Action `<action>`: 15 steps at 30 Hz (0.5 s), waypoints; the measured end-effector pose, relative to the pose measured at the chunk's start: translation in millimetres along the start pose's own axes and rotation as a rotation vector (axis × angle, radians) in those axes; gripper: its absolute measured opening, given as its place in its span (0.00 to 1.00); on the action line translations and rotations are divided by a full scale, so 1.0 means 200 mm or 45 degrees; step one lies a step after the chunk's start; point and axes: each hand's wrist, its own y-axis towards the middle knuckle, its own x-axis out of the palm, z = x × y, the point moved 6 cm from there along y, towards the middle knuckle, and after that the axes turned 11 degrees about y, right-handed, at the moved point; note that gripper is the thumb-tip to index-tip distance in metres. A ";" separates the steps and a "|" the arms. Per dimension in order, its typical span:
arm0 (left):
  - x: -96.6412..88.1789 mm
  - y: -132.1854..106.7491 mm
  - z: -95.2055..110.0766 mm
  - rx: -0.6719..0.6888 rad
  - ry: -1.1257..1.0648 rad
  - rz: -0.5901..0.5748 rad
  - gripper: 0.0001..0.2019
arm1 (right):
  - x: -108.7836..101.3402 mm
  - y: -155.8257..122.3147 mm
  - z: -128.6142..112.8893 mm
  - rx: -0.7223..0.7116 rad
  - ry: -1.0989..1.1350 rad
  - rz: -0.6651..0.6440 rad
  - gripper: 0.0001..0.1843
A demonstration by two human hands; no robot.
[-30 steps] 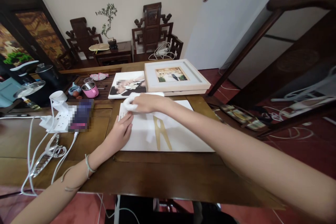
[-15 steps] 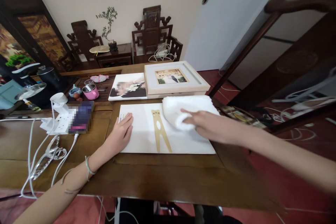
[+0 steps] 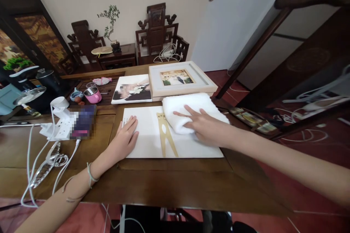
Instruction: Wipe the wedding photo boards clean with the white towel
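On the table lies a flat white panel (image 3: 144,142) with a gold, long-legged animal figure on its face and small print near its left edge. My left hand (image 3: 126,136) rests flat on the panel's left side, fingers extended. A thick white folded towel (image 3: 188,102) covers the panel's upper right part. Over the towel's near edge is my right hand (image 3: 206,125), its fingers spread on top and its thumb against the front fold, holding the cloth to the panel. Part of the panel is hidden beneath the towel.
Behind the panel are a framed photo (image 3: 183,80) and a photo print (image 3: 132,89). To the left stand a power strip (image 3: 61,125) with white cables, a phone (image 3: 83,122), a clear hair claw (image 3: 45,169) and a pink cup (image 3: 93,95).
My right hand and the towel have shifted slightly left and away from me, and the right fingers have spread over the cloth. My left hand stays in place.
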 end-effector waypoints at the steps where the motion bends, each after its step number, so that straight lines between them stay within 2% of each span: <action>1: 0.00 0.00 0.00 0.000 0.001 -0.002 0.23 | -0.02 0.03 0.02 -0.006 -0.001 0.012 0.33; 4: 0.00 0.00 0.00 0.004 -0.004 0.003 0.23 | -0.05 0.07 0.06 -0.042 0.055 0.027 0.34; 7: 0.00 0.00 0.00 0.009 -0.015 0.013 0.23 | -0.05 0.01 0.04 -0.073 0.135 0.022 0.32; 12: -0.01 0.00 -0.01 -0.010 -0.030 -0.004 0.23 | 0.04 -0.27 -0.14 -0.072 0.189 0.007 0.31; 15: 0.00 0.00 -0.01 -0.014 -0.057 -0.022 0.24 | 0.12 -0.43 -0.26 -0.045 0.213 -0.043 0.25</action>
